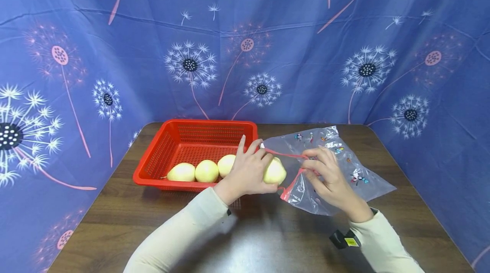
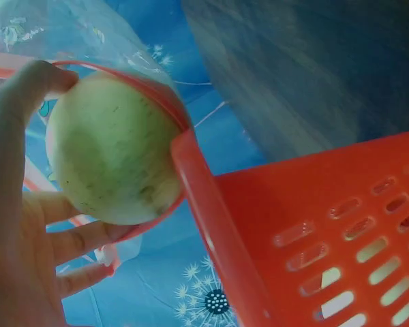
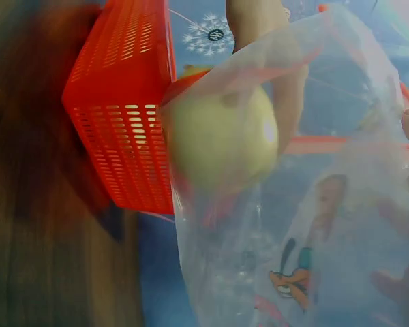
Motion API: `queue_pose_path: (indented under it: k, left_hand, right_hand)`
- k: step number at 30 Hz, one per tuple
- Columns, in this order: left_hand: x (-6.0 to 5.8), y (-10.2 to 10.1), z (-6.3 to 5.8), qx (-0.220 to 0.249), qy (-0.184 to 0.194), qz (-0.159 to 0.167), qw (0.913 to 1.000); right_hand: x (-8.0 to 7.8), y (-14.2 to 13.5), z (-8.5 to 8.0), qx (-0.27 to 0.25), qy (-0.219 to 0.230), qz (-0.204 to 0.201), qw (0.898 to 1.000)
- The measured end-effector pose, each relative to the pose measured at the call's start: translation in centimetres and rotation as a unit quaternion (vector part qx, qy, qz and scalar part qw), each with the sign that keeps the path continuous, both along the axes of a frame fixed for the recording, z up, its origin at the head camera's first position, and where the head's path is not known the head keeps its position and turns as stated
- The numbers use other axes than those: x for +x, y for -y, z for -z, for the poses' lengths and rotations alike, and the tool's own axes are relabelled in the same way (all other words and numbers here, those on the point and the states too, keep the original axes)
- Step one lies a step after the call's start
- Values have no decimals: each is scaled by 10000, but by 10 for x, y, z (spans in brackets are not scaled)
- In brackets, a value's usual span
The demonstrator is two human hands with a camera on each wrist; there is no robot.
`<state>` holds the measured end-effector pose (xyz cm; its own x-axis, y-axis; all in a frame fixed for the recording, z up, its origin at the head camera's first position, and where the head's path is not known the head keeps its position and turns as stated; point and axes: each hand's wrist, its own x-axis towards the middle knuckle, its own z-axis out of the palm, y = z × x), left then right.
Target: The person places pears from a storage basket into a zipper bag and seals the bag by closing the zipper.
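Note:
My left hand [image 1: 246, 171] grips a pale yellow pear [image 1: 275, 172] just right of the basket, at the mouth of a clear plastic bag [image 1: 373, 181]. In the left wrist view, thumb and fingers curve round the pear [image 2: 116, 150], and the bag's red rim passes around it. With its thumb and fingers my right hand [image 1: 331, 179] pinches the red edging of the bag, which is printed with small cartoon figures. Through the film in the right wrist view, the pear [image 3: 221, 139] looks pale and blurred. Several more pears [image 1: 206, 171] lie along the near side of the red basket [image 1: 210, 123].
The basket stands at the left back of the brown wooden table [image 1: 115, 226]. A blue cloth [image 1: 306, 73] with dandelion prints hangs behind and at both sides. A dark device with a yellow label [image 1: 351, 242] sits at the right wrist.

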<state>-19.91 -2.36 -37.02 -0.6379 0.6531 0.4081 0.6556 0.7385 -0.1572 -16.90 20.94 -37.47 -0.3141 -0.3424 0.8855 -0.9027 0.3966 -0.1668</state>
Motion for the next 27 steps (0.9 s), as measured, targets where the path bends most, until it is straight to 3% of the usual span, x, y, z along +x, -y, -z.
queue_pose_path:
  k: [3, 10, 16, 22, 27]
  left_hand:
    - [0, 1, 0, -98, -87, -202, 9997]
    - [-3, 6, 0, -338, -186, -334, 9987]
    - [-7, 11, -3, -488, 201, -467, 9975]
    - [-14, 14, -10, -676, 415, -662, 9947]
    - [-19, 16, -12, -806, 493, -562, 9939]
  right_hand:
    - [-1, 0, 1, 2, 56, -31, 10000]
    - [-1, -3, 0, 207, 215, -66, 9995]
    - [0, -10, -7, 728, 340, 25, 9968]
    - [-4, -12, -18, 1207, 4, 361, 9920]
    - [-6, -13, -25, 1490, -295, 472, 9873]
